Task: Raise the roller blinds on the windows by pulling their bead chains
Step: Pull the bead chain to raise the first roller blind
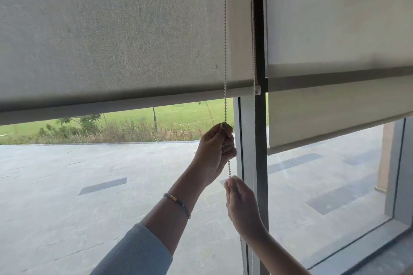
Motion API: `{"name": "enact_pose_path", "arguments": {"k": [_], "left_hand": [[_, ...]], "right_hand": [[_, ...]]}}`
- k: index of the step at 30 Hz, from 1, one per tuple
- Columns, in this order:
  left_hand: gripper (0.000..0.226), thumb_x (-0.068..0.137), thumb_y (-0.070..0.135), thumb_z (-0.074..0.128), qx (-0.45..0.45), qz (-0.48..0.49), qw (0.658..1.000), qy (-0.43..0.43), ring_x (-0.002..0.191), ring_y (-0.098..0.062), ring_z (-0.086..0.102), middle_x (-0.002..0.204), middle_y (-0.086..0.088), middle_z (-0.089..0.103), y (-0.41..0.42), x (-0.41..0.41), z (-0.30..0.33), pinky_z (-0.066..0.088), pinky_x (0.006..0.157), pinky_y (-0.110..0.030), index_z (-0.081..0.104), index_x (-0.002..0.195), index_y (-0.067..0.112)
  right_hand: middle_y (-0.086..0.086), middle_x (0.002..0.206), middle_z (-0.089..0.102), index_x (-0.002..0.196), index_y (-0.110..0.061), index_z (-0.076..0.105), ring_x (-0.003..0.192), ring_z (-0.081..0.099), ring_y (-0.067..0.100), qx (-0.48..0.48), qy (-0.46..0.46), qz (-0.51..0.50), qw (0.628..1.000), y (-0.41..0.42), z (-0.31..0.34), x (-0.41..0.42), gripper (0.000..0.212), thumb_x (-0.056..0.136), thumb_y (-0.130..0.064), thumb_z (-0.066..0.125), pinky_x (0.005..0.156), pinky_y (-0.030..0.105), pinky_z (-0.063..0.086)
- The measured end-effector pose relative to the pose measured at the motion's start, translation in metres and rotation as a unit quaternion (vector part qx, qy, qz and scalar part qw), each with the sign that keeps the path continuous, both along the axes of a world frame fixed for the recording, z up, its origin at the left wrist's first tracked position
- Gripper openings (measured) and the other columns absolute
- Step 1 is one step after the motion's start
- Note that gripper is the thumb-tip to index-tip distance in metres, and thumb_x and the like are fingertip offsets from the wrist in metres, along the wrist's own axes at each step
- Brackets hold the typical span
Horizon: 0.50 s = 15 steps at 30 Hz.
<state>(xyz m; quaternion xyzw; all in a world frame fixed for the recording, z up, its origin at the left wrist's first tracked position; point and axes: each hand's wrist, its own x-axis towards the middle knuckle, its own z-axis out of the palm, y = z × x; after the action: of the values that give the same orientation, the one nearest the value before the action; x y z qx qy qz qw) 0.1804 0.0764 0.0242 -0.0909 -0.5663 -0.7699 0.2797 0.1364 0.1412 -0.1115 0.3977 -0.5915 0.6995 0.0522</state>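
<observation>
At centre frame the bead chain [225,51] is being gripped by the clenched left hand [215,152] above and pinched by the right hand [242,205] below; an uneven tug could be jamming the half-raised blind [111,40].

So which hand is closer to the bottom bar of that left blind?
The left hand. It grips the bead chain just under the left blind's bottom bar; the right hand holds the same strand lower down.
</observation>
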Motion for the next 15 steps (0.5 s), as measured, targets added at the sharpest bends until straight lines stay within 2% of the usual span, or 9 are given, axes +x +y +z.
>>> {"name": "enact_pose_path", "arguments": {"k": [4, 9, 12, 15], "left_hand": [[0.038, 0.106, 0.010, 0.034, 0.000, 0.002, 1.000, -0.008, 0.043, -0.005, 0.023, 0.052, 0.005, 0.030, 0.000, 0.002, -0.003, 0.017, 0.047, -0.021, 0.047, 0.071, 0.012], [0.047, 0.105, 0.005, 0.033, -0.001, 0.010, 1.000, -0.010, 0.045, -0.007, 0.021, 0.053, 0.005, 0.027, 0.000, 0.004, -0.005, 0.019, 0.045, -0.019, 0.053, 0.064, 0.016], [0.046, 0.105, 0.005, 0.033, -0.006, 0.016, 1.000, -0.016, 0.045, -0.007, 0.021, 0.052, 0.005, 0.028, 0.001, 0.004, -0.007, 0.021, 0.044, -0.019, 0.053, 0.064, 0.016], [0.044, 0.104, 0.003, 0.033, -0.008, 0.019, 1.000, -0.023, 0.045, -0.007, 0.021, 0.052, 0.005, 0.029, 0.003, 0.006, -0.010, 0.019, 0.046, -0.021, 0.052, 0.066, 0.015]], "right_hand": [[-0.014, 0.046, 0.036, 0.067, -0.015, 0.042, 0.041, 0.031, 0.004, 0.006, -0.016, 0.002, 1.000, -0.001, -0.006, 0.002, 0.037, 0.104, -0.012, 0.040, 0.043, 0.009, 0.025], [-0.013, 0.048, 0.034, 0.065, -0.021, 0.039, 0.043, 0.028, 0.005, 0.000, -0.008, 0.002, 1.000, -0.002, -0.006, 0.002, 0.036, 0.101, -0.025, 0.038, 0.045, 0.009, 0.024], [-0.014, 0.048, 0.033, 0.064, -0.021, 0.039, 0.045, 0.026, 0.004, 0.002, -0.024, 0.012, 1.000, -0.003, -0.010, 0.002, 0.039, 0.103, -0.017, 0.040, 0.045, 0.010, 0.024], [-0.014, 0.048, 0.034, 0.066, -0.019, 0.041, 0.046, 0.025, 0.004, -0.004, -0.028, 0.022, 0.999, -0.001, -0.014, 0.003, 0.033, 0.098, -0.028, 0.038, 0.046, 0.011, 0.023]]}}
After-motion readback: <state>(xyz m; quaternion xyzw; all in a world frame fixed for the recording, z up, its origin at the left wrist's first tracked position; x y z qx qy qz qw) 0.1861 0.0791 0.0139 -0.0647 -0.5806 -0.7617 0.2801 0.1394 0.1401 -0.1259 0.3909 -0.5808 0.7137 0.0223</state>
